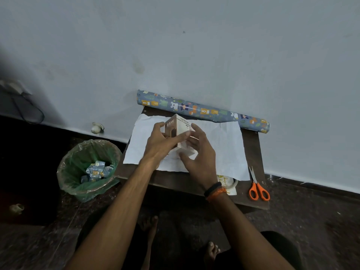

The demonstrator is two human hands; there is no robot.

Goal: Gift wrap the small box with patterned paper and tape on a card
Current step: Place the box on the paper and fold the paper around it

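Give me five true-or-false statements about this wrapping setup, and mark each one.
1. Both hands, left hand and right hand, hold the small box. True.
2. The box sits over a white sheet of paper. True.
3. The scissors lie left of the box. False: they lie at the table's right edge.
4. The patterned paper roll stands upright. False: it lies flat along the wall.
5. The bin holds patterned paper scraps. True.
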